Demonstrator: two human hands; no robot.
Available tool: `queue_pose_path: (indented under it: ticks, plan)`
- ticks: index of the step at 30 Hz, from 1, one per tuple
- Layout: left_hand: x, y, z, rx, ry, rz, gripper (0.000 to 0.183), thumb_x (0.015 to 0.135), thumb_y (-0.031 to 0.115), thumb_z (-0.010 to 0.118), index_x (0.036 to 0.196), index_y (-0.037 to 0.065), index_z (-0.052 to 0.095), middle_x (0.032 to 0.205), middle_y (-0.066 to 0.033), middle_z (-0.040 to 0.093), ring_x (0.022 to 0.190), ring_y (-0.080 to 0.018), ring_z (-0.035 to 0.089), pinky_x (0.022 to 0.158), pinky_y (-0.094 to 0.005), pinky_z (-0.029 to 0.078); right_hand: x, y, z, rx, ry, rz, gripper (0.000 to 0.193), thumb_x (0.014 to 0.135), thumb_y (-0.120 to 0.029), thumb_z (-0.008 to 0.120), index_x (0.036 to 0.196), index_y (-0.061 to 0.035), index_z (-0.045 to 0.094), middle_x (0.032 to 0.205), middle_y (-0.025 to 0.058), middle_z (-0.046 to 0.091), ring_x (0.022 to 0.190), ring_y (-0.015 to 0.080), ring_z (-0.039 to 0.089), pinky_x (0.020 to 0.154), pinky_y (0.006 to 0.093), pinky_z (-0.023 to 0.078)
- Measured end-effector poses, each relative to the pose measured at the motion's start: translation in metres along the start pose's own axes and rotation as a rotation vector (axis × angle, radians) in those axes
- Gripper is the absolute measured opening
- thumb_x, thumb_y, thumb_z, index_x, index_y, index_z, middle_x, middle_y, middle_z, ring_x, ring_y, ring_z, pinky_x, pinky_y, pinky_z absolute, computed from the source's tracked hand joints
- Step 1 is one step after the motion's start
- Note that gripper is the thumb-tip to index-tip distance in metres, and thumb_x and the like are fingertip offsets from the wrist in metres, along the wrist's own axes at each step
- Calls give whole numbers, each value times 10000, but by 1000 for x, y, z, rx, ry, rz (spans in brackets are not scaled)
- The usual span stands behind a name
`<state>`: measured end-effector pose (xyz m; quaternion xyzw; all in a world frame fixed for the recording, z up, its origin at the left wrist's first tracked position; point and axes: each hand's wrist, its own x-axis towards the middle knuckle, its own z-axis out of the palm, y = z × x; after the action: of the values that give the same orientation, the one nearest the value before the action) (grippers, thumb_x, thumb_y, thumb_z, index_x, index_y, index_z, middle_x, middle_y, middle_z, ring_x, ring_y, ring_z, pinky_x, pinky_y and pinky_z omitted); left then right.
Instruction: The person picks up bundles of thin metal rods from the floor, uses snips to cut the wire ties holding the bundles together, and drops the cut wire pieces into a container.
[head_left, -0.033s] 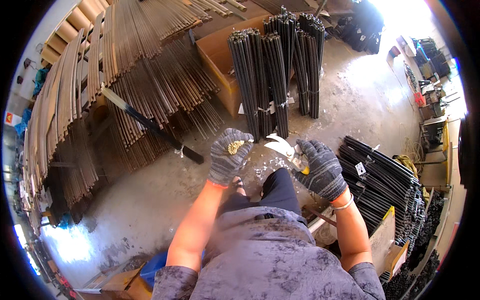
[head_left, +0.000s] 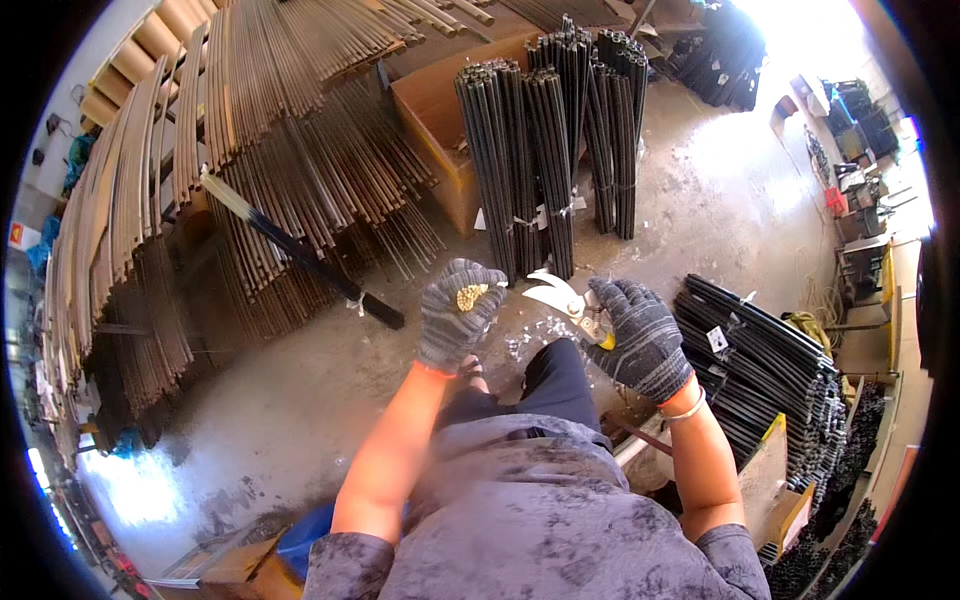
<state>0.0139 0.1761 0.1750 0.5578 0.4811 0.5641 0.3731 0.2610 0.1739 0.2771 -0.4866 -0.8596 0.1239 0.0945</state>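
Observation:
My left hand (head_left: 460, 318), in a striped grey knit glove, is closed round a bunch of thin yellowish pieces (head_left: 472, 296). Only their ends show, so I cannot tell their kind. In a matching glove, my right hand (head_left: 640, 335) grips a pair of pruning shears (head_left: 566, 304) by handles with yellow on them. The pale blades point toward my left hand, parted at the tips and apart from the bunch. Just beyond both hands, tied bundles of dark rods (head_left: 548, 150) stand upright on the floor.
Long brown rods (head_left: 300, 170) lie stacked on the left. One dark bundle with a pale end (head_left: 285, 245) leans against them. More black rods (head_left: 750, 350) are piled at my right, beside a board (head_left: 762, 470). White scraps (head_left: 535, 338) litter the floor (head_left: 300, 400). A large cardboard box (head_left: 435, 150) stands behind the upright bundles.

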Motion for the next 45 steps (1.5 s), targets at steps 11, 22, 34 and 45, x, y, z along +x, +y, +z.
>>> queue_pose_path:
  ticks: [11, 22, 34, 45]
  plan:
    - [3, -11, 1, -104, 32, 138, 211, 739, -51, 689, 927, 42, 708, 895, -66, 627, 845, -183, 617, 745, -295, 508, 33, -24, -22, -187, -110, -141, 683, 644, -308, 782, 1222, -41, 535, 997, 144, 585, 930, 338, 581, 810, 440, 470]
    - [7, -3, -4, 146, 7, 179, 165, 756, 56, 681, 920, 69, 697, 840, -66, 628, 787, -224, 614, 701, -321, 503, 46, -31, -30, -261, -152, -174, 652, 657, -314, 774, 1211, -62, 541, 946, 124, 586, 883, 314, 594, 776, 429, 470]
    - [13, -11, -3, 328, -36, 174, 153, 806, 182, 716, 931, 92, 708, 795, -66, 617, 731, -231, 603, 676, -335, 493, 54, -24, -33, -268, -120, -233, 545, 652, -201, 738, 1153, -68, 569, 930, 135, 613, 844, 336, 616, 745, 431, 494]
    - [20, -12, -4, 13, -14, 28, 163, 789, 140, 751, 924, 58, 711, 827, -82, 661, 739, -216, 635, 680, -319, 508, 59, -13, -22, -171, -96, -232, 421, 671, -184, 751, 1046, -93, 583, 862, 118, 630, 737, 321, 644, 622, 419, 508]
